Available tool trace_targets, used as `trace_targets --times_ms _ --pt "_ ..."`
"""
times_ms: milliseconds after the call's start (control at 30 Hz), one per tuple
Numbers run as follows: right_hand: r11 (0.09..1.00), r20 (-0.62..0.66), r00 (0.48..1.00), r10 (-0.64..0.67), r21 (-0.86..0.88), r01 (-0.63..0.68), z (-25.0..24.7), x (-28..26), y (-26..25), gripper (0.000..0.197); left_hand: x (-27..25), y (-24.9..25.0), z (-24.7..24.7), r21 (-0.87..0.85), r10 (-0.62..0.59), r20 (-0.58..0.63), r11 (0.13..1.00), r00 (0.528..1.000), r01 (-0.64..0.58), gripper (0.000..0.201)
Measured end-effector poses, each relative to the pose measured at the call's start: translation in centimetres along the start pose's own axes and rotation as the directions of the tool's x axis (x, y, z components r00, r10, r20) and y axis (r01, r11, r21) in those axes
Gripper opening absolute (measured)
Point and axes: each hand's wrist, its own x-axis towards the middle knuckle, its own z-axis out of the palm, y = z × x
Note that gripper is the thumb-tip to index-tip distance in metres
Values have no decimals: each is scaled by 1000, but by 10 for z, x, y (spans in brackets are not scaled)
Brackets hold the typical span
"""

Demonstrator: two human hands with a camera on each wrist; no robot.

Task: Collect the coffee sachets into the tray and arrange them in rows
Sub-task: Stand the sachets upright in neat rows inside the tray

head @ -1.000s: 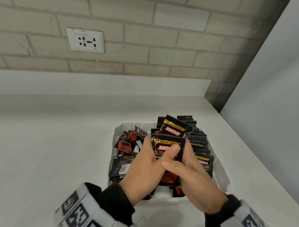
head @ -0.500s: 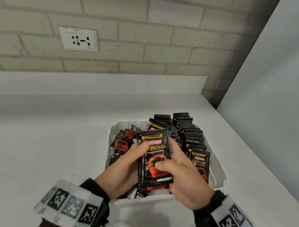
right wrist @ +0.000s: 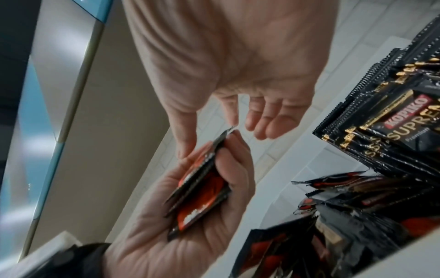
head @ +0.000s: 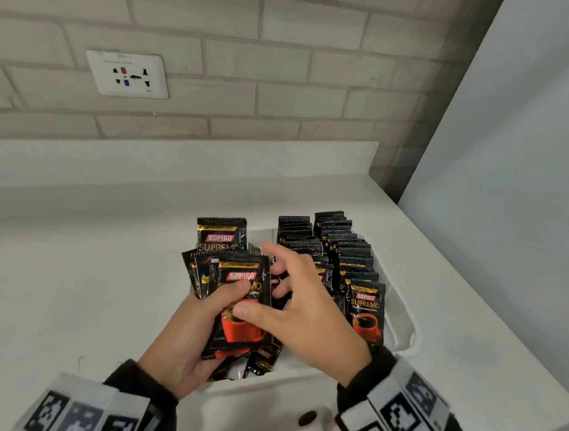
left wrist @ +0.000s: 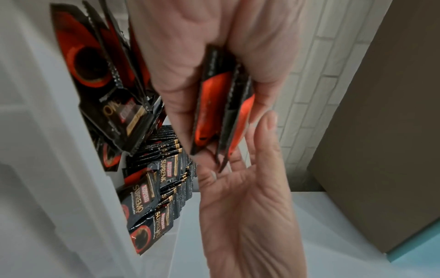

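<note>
My left hand (head: 203,322) grips a fanned stack of black and red coffee sachets (head: 240,298) upright over the left side of the white tray (head: 405,334). In the left wrist view the held sachets (left wrist: 219,112) show edge-on between palm and fingers. My right hand (head: 292,297) hovers just right of the stack with fingers spread and loose, its thumb close to the front sachet; it holds nothing. Two neat rows of sachets (head: 343,250) stand along the tray's right side. Loose sachets (right wrist: 338,206) lie jumbled in the tray's left part.
The tray sits on a white counter (head: 78,287) that ends at a brick wall with a power socket (head: 128,75). A tall grey panel (head: 506,192) bounds the counter on the right. A small dark spot (head: 307,418) marks the counter near its front edge.
The right hand has let go of the sachet stack and opened, drawing slightly right. The left hand alone now holds the stack, which has fanned out and shifted left.
</note>
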Motion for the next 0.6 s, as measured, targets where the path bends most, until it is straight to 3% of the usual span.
trace_targets --times_ms 100,233,400,467,600 --pt "999 -10 1000 -5 35 5 0 1 4 64 0 -3 1 54 14 -6 998 1000 -14 43" --pt "999 87 996 12 -48 -8 -9 5 -7 56 -5 8 -4 83 100 -41 992 994 -96 30" --pt "961 165 977 135 -264 -88 -37 44 -35 44 -9 37 -25 111 227 -225 972 947 -207 19" --pt "919 227 953 200 -379 -103 -39 68 -38 40 -13 41 -30 117 219 -246 974 944 -196 18" --pt "805 282 897 341 -581 -123 -17 119 -28 33 -26 36 -38 164 70 -223 986 972 -33 31"
